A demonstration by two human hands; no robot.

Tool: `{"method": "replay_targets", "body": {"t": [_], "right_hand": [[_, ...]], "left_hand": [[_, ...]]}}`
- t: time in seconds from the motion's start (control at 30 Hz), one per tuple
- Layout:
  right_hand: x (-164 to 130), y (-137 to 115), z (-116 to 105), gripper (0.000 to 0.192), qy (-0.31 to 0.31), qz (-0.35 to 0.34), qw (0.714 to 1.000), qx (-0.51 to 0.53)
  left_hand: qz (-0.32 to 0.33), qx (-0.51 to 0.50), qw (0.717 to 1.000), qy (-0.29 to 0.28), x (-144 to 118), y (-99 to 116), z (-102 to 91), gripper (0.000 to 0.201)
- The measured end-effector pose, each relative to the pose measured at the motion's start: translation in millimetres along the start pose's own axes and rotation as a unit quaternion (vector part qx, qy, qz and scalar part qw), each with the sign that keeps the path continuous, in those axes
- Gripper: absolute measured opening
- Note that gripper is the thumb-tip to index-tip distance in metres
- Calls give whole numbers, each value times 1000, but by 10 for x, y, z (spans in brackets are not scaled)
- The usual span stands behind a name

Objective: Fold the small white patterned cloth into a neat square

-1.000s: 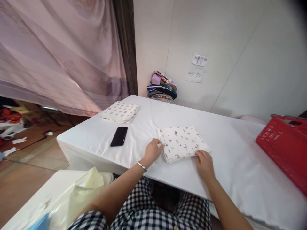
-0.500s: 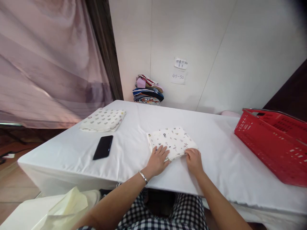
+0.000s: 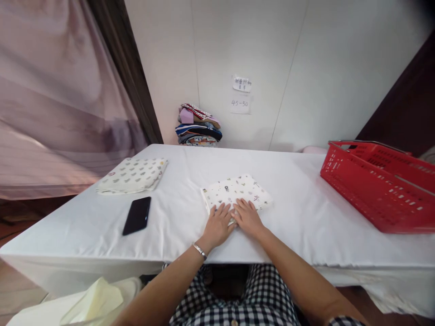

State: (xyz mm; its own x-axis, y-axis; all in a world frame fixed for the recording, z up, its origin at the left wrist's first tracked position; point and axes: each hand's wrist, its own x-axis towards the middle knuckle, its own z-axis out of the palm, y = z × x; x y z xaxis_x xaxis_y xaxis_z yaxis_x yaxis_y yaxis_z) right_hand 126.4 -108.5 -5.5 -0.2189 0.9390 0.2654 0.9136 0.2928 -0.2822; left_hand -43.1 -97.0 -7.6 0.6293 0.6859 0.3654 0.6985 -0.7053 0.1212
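A white cloth (image 3: 234,188) with small printed figures lies folded near the front of the white-covered table. Flat on its near left part rests my left hand (image 3: 219,224), fingers stretched out, a silver bracelet at the wrist. Beside it my right hand (image 3: 248,217) also lies flat on the cloth's near edge, fingers extended, the two hands almost touching. The hands hide part of the near edge. To the left, a second folded white cloth (image 3: 136,174) with grey print lies apart from both hands, and a black phone (image 3: 137,215) is just in front of it.
On the right side of the table (image 3: 288,213) stands a red plastic basket (image 3: 370,185). Several folded fabrics (image 3: 199,129) are stacked behind the far edge, by the wall. At lower left, a pale yellow item (image 3: 102,299) sits on a white surface below table height.
My right hand has moved left from the cloth's right corner and now lies flat next to my left hand. My left hand has stayed on the cloth. The view has shifted slightly.
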Motion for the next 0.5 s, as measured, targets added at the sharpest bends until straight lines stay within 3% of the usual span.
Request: {"method": "replay_targets", "body": {"t": [0.33, 0.5], "right_hand": [[-255, 455, -198, 42, 8, 35, 998, -50], [-231, 653, -283, 43, 6, 108, 992, -67]], "left_hand": [[7, 15, 1000, 0, 15, -5, 14, 45], [2, 20, 1000, 1, 4, -5, 18, 45]]}}
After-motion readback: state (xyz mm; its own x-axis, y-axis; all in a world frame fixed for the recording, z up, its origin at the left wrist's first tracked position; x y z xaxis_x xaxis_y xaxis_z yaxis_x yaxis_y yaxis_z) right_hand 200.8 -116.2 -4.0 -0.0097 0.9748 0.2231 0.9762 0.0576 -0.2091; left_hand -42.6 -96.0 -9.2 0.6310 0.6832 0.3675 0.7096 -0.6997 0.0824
